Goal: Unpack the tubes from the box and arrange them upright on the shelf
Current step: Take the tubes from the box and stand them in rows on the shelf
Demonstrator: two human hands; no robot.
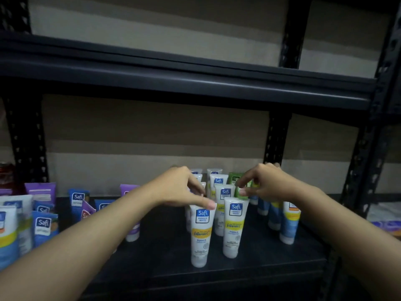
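Shelf board [162, 246] sits under upper shelf beam [173, 83], wall behind. Mid-board: upright tubes in two files running front to back. Front-left tube [200, 233] and front-right tube [234, 227] side by side nearest edge, rest behind them. Left hand [180, 187] over left file, thumb on front-left tube's top. Right hand [262, 181] pinches small tube [242, 192] above right file's rear. Right cluster [288, 222] of tubes just right of files. Left cluster [43, 222] well apart at board's left end, jar [5, 177] behind it.

Head view, one only: worn at the person's head, facing the shelf [165, 246] square-on, tilted slightly down, near; wide angle takes in the upper shelf [195, 83].
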